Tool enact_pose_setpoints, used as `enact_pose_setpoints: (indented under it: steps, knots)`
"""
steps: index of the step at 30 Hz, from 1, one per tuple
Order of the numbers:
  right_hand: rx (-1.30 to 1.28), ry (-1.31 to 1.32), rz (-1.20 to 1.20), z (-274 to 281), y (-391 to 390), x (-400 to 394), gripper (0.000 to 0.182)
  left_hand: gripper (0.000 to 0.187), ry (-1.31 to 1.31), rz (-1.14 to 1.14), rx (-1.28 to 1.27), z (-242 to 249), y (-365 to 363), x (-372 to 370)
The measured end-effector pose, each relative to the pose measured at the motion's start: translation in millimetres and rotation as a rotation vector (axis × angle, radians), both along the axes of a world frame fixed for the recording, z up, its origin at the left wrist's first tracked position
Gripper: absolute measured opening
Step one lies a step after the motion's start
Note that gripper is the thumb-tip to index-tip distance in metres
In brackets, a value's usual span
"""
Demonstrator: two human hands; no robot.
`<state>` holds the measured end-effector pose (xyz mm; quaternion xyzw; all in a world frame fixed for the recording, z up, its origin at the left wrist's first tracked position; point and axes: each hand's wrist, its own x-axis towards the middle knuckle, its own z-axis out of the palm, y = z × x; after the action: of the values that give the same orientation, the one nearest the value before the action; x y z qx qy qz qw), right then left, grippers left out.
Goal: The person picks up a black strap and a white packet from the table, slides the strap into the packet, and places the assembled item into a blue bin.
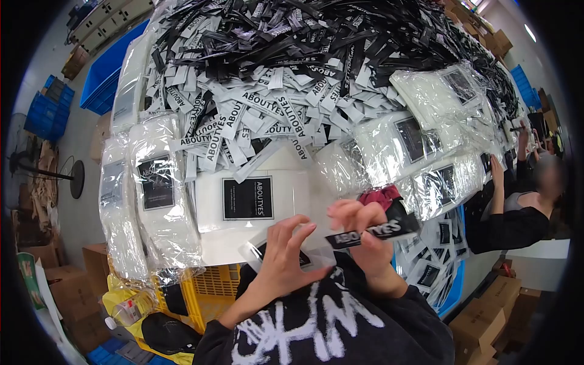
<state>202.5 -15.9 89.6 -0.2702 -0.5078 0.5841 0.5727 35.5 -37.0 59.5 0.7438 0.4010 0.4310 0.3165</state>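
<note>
My left hand (286, 255) has its fingers spread over a small clear plastic bag (258, 248) at the near table edge, pinching it. My right hand (362, 234) grips a black label strip (371, 232) printed ABOUTYES, with a red piece (378, 196) just behind it. A white folded item with a black ABOUTYES label (247, 198) lies flat just beyond both hands.
Black and white label strips (274, 79) are heaped across the table. Bagged white items (155, 201) lie stacked at left and bagged items (426, 134) at right. Another person (517, 207) sits at right. A yellow crate (207, 292), blue bins (106, 73) and cardboard boxes (486, 316) surround the table.
</note>
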Motion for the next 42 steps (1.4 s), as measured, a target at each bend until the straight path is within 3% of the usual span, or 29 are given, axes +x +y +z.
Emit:
enact_pose_setpoints:
  steps: [1,3,5,8,9,10,11,12,13,15,18,21,22,28,31,32,34,36,38,42]
  knots:
    - [0.006,-0.065,-0.045,3,1,-4,0.016,0.092,-0.082,-0.015,0.013,-1,-2,2]
    - [0.014,-0.272,0.158,-6,2,-7,0.011,0.1,-0.126,-0.003,0.05,-1,-2,2]
    - [-0.199,-0.151,0.238,-22,-5,-6,0.018,0.106,-0.051,0.064,0.101,-1,1,-1]
    - [-0.466,-0.204,0.109,-29,-12,5,0.032,0.093,-0.085,0.105,-0.113,13,6,-11]
    - [-0.421,-0.16,0.085,-28,-12,5,0.034,0.088,-0.087,0.141,-0.199,18,7,-16]
    - [-0.376,-0.116,0.06,-26,-12,4,0.035,0.056,0.012,0.153,-0.447,17,7,-28]
    - [-0.333,-0.072,0.034,-23,-13,1,0.037,0.028,0.118,0.014,-0.432,10,12,-39]
    - [-0.32,0.203,-0.14,-5,-7,-15,0.033,0.021,0.136,0.016,-0.425,10,11,-42]
    - [-0.339,0.209,-0.276,4,-3,-15,0.036,0.015,0.152,0.019,-0.413,11,12,-43]
    - [-0.024,-0.512,-0.441,-12,0,6,0.037,0.014,0.137,0.009,-0.455,17,13,-43]
    - [0.126,-0.767,-0.145,-7,0,12,0.028,0.013,0.134,0.014,-0.423,13,13,-45]
    - [-0.279,-0.755,0.325,3,9,31,0.017,0.013,0.135,-0.062,-0.401,13,11,-47]
    - [-0.203,-0.787,0.391,-2,11,34,0.018,0.013,0.137,-0.099,-0.404,14,9,-48]
    - [-0.321,-0.671,0.755,-35,23,16,0.018,0.012,0.151,-0.23,-0.419,17,4,-41]
    - [-0.493,-0.536,0.616,-21,21,16,0.016,0.014,0.143,-0.187,-0.482,29,8,-48]
    - [-0.494,-0.412,0.431,-18,19,15,0.016,0.015,0.137,-0.156,-0.495,31,10,-49]
    - [-0.472,-0.168,0.056,-14,19,13,0.015,0.015,-0.149,0.01,-0.58,22,12,-45]
    - [-0.329,-0.328,0.12,-19,8,13,0.014,0.014,-0.332,0.05,-0.661,13,13,-39]
    - [-0.215,-0.516,0.184,-11,0,19,0.012,0.013,-0.292,0.031,-0.609,18,11,-27]
    - [0.005,-0.516,0.091,-12,-3,27,0.009,0.011,-0.221,0.027,-0.507,20,9,-14]
